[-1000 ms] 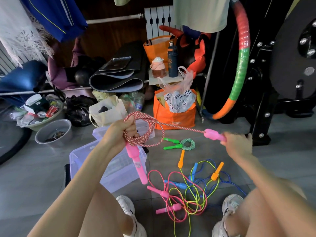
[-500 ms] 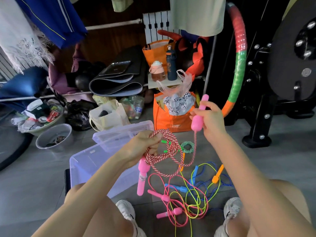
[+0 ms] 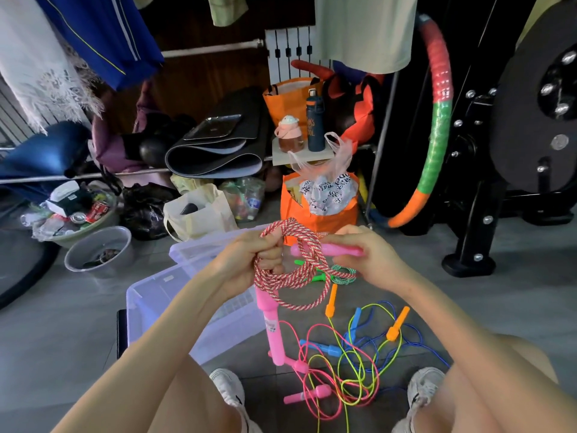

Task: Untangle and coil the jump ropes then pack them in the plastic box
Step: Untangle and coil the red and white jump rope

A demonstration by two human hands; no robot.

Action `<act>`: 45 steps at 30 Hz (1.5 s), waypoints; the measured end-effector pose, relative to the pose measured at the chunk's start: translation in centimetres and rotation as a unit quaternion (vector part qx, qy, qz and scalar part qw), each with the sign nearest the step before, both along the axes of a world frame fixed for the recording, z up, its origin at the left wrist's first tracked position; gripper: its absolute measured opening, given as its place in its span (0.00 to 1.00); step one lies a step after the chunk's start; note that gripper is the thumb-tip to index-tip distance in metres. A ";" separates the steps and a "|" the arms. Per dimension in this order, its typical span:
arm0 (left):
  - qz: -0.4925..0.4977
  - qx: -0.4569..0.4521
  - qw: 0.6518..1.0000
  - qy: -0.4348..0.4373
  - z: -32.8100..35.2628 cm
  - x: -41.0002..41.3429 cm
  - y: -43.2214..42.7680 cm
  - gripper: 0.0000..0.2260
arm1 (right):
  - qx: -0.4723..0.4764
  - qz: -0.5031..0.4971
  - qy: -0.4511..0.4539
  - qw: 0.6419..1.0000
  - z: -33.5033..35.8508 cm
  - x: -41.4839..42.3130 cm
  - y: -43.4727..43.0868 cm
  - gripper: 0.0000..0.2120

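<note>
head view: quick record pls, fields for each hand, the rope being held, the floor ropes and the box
left hand: grips the coiled loops of the red and white rope
right hand: holds one pink handle against the coil
other handle: hangs below the left hand
green rope: coiled, on floor
tangled ropes: pink, yellow, blue, on floor
plastic box: on floor, left of the tangle

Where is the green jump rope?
Head view, middle: the green jump rope lies coiled on the floor just under the right hand, near the orange bag.
</note>
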State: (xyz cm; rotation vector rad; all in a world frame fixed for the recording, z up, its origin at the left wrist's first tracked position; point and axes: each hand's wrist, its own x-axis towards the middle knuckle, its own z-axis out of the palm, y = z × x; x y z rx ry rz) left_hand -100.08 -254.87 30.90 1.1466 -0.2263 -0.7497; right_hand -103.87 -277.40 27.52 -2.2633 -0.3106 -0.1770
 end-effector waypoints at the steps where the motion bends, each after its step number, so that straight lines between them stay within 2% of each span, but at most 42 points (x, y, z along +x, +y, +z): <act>1: 0.003 -0.006 1.000 0.026 -0.1 0.0 -0.3 0.10 | 0.023 0.011 -0.020 0.999 0.3 0.1 0.5 0.21; 3: 0.023 -0.028 0.996 0.077 -0.4 0.1 -1.0 0.09 | 0.105 0.028 -0.018 0.994 0.9 0.2 1.4 0.16; 6: 0.075 -0.041 0.990 0.109 -0.6 0.2 -2.2 0.07 | 0.264 0.000 0.080 0.961 1.7 0.2 2.4 0.24; 8: 0.103 -0.027 0.989 0.103 -0.8 0.2 -2.8 0.11 | 0.359 -0.007 0.121 0.925 2.1 0.3 3.0 0.24; 10: 0.120 -0.014 0.990 0.076 -0.9 -0.1 -3.5 0.13 | 0.477 0.016 0.133 0.869 2.5 0.2 3.6 0.21; 11: 0.131 -0.004 0.990 0.058 -0.8 -0.2 -3.9 0.13 | 0.528 0.030 0.136 0.838 2.7 0.3 3.7 0.22; 12: 0.145 0.009 0.988 0.043 -0.8 -0.3 -4.2 0.13 | 0.548 0.051 0.131 0.825 2.9 0.2 3.8 0.25; 13: 0.159 0.025 0.987 0.030 -0.8 -0.2 -4.4 0.12 | 0.532 0.068 0.120 0.835 3.1 0.0 3.7 0.26; 14: 0.169 0.035 0.985 0.021 -0.8 0.0 -4.5 0.10 | 0.472 0.089 0.105 0.871 3.3 -0.2 3.6 0.26; 16: 0.163 0.034 0.986 0.003 -0.6 0.2 -4.6 0.04 | 0.264 0.109 0.048 0.957 3.6 -0.4 3.8 0.24; 17: 0.149 0.027 0.988 -0.008 -0.4 0.3 -4.6 0.02 | 0.181 0.086 0.019 0.979 3.5 -0.2 3.9 0.23; 20: 0.157 0.035 0.986 -0.041 -0.1 0.1 -4.8 0.07 | 0.048 0.016 -0.041 0.998 3.4 0.1 4.5 0.15; 22: 0.169 0.011 0.985 -0.017 0.0 0.3 -4.5 0.12 | -0.034 -0.032 -0.115 0.992 3.2 0.0 4.7 0.09; 23: 0.177 -0.013 0.984 0.005 0.0 0.7 -4.3 0.12 | -0.042 -0.055 -0.159 0.985 3.5 -0.2 4.6 0.07; 24: 0.196 -0.035 0.979 0.030 -0.2 1.3 -3.9 0.12 | -0.004 -0.056 -0.183 0.982 4.1 -0.6 4.5 0.05; 26: 0.262 -0.049 0.962 0.062 -0.8 3.0 -2.6 0.12 | 0.187 -0.003 -0.134 0.973 5.5 -1.8 4.2 0.05; 28: 0.315 -0.047 0.946 0.059 -1.3 4.2 -1.0 0.13 | 0.366 0.014 -0.090 0.926 6.1 -2.8 3.4 0.09; 30: 0.328 -0.050 0.942 0.045 -1.2 4.6 0.1 0.15 | 0.476 -0.008 -0.055 0.878 6.1 -3.5 2.6 0.11; 32: 0.341 -0.057 0.937 0.044 -0.6 4.7 0.7 0.16 | 0.542 -0.032 -0.021 0.839 5.6 -3.9 2.2 0.09; 34: 0.367 -0.062 0.927 0.040 0.0 5.2 1.3 0.14 | 0.612 -0.081 0.016 0.787 4.1 -3.8 1.6 0.07; 36: 0.375 -0.067 0.925 0.012 0.5 5.6 1.7 0.14 | 0.688 -0.155 0.090 0.703 1.5 -3.0 0.6 0.10; 38: 0.351 -0.060 0.934 -0.032 0.8 5.6 1.6 0.15 | 0.738 -0.213 0.202 0.607 -1.3 -1.9 0.3 0.17; 39: 0.322 -0.042 0.944 -0.062 1.0 5.3 1.4 0.14 | 0.740 -0.236 0.266 0.571 -2.4 -1.6 0.7 0.17; 40: 0.279 -0.015 0.955 -0.097 1.4 4.8 1.0 0.14 | 0.719 -0.255 0.325 0.559 -3.3 -1.3 1.2 0.16; 41: 0.233 0.024 0.963 -0.136 1.8 4.5 0.6 0.13 | 0.681 -0.261 0.376 0.571 -4.0 -1.1 1.6 0.15; 42: 0.188 0.070 0.964 -0.173 2.1 4.1 0.3 0.12 | 0.627 -0.255 0.427 0.600 -4.6 -1.1 1.9 0.17; 43: 0.152 0.114 0.960 -0.207 2.4 3.8 0.0 0.11 | 0.560 -0.240 0.470 0.639 -5.0 -1.2 2.0 0.22; 45: 0.105 0.169 0.947 -0.254 2.9 3.0 -0.3 0.11 | 0.369 -0.220 0.508 0.747 -4.3 -1.4 1.7 0.31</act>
